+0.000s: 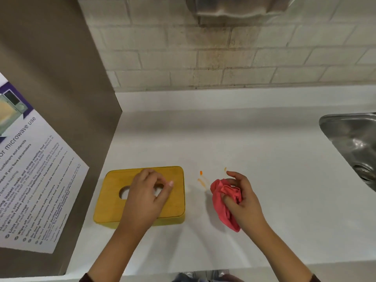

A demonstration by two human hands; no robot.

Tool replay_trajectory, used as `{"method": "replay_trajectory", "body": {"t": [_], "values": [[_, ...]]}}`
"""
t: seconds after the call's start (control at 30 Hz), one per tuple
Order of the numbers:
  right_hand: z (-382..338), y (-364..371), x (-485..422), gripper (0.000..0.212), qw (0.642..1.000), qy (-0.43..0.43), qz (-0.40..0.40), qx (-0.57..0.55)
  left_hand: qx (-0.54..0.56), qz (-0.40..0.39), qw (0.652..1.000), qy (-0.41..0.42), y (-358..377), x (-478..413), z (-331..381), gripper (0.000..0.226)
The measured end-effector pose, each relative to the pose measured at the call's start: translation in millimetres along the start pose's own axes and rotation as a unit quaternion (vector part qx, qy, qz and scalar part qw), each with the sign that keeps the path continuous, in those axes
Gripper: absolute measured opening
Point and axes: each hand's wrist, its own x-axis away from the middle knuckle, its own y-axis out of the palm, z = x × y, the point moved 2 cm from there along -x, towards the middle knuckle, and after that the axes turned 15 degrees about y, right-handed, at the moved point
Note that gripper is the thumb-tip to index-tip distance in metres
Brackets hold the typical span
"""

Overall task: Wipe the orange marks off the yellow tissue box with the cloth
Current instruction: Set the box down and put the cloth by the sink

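Note:
A yellow tissue box (114,192) with a wooden-looking lid and an oval slot lies flat on the white counter (264,151), near the left wall panel. My left hand (148,196) hovers over or rests on the lid above the slot, fingers curled and apart, holding nothing. My right hand (242,198) is to the right of the box, shut on a bunched pink-red cloth (225,202) that hangs down toward the counter. Orange marks (201,179) show on the counter between box and cloth. No orange marks are visible on the uncovered part of the lid.
A grey panel (61,98) with a microwave-use poster (30,180) stands close on the left. A steel sink (354,143) is set into the counter at the right. A brick wall (203,53) backs the counter, with a metal dispenser (234,7) mounted above.

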Motion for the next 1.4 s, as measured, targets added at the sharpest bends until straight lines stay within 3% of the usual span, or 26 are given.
{"method": "replay_trajectory", "body": {"t": [0.17,0.3,0.53,0.7,0.9,1.07,1.23,1.33,1.4], "values": [[4,-23,14,0.044,1.000,0.015,-0.012,0.016,0.113,-0.058,0.991,0.050,40,-27,32,0.015],[14,-64,20,0.040,0.999,0.023,0.005,0.044,0.150,-0.108,0.979,0.082,77,-46,68,0.015],[44,-182,16,0.041,0.990,0.057,0.113,0.057,0.223,-0.162,0.957,0.093,156,-74,137,0.018],[75,-292,7,0.031,0.968,0.083,0.198,0.131,0.241,-0.189,0.947,0.101,218,-91,199,0.020],[126,-385,-5,0.021,0.932,0.110,0.241,0.247,0.255,-0.218,0.937,0.097,279,-101,257,0.021],[151,-407,-9,0.020,0.902,0.108,0.235,0.345,0.251,-0.236,0.934,0.093,305,-104,282,0.020],[151,-393,-9,0.048,0.856,0.153,0.231,0.436,0.250,-0.218,0.939,0.086,302,-105,278,0.020],[128,-374,-7,0.041,0.802,0.192,0.239,0.513,0.243,-0.192,0.948,0.071,282,-105,262,0.020],[106,-350,-8,0.040,0.800,0.166,0.237,0.525,0.233,-0.170,0.956,0.058,260,-102,245,0.020]]}}
